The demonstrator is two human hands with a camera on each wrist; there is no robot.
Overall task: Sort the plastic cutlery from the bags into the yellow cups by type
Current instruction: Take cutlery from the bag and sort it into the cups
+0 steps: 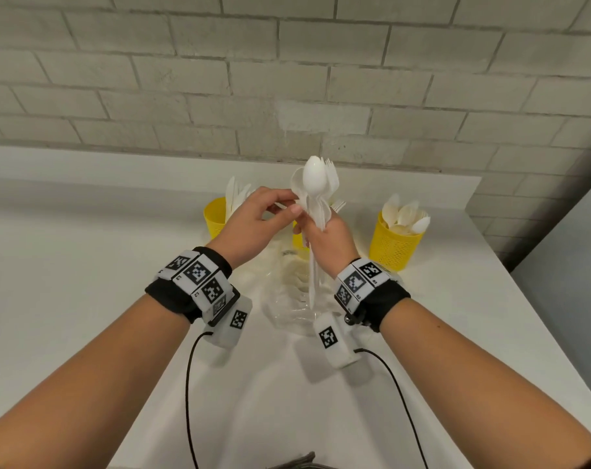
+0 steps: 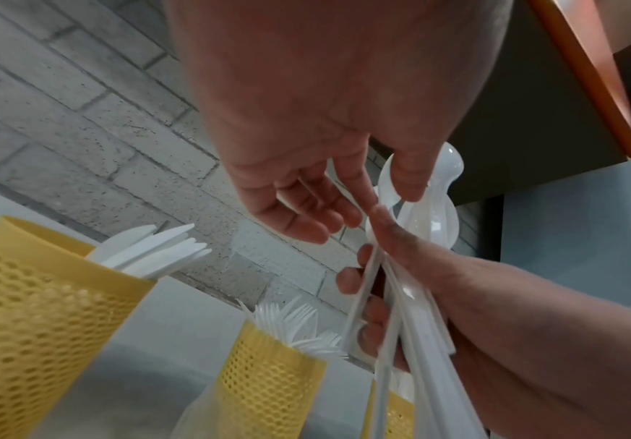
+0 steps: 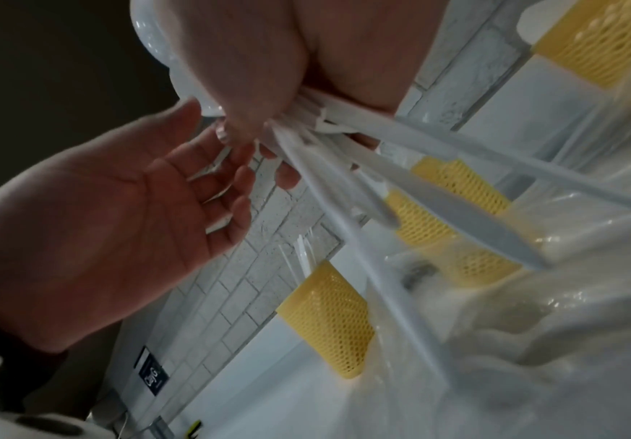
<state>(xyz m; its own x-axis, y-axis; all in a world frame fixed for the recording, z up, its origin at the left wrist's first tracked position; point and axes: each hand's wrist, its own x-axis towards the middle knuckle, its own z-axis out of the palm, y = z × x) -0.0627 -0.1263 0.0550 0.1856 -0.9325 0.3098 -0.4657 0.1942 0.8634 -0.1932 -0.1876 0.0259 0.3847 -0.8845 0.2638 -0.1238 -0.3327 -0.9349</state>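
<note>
My right hand (image 1: 324,231) grips a bundle of white plastic cutlery (image 1: 316,177) upright above the table, spoon bowls and fork tines on top, handles hanging below the fist. My left hand (image 1: 295,206) reaches in from the left, and its thumb and forefinger pinch one piece at the bundle's neck (image 2: 392,178). Three yellow mesh cups stand behind the hands. The left cup (image 1: 214,218) holds knives, the right cup (image 1: 393,247) holds spoons. The middle cup (image 2: 268,386) holds forks and is mostly hidden behind my hands in the head view.
A crumpled clear plastic bag (image 1: 287,299) with more cutlery lies on the white table (image 1: 84,265) under my hands. A brick wall (image 1: 287,79) runs behind the cups. The table's right edge (image 1: 530,299) is close to the spoon cup. Cables trail from both wrists.
</note>
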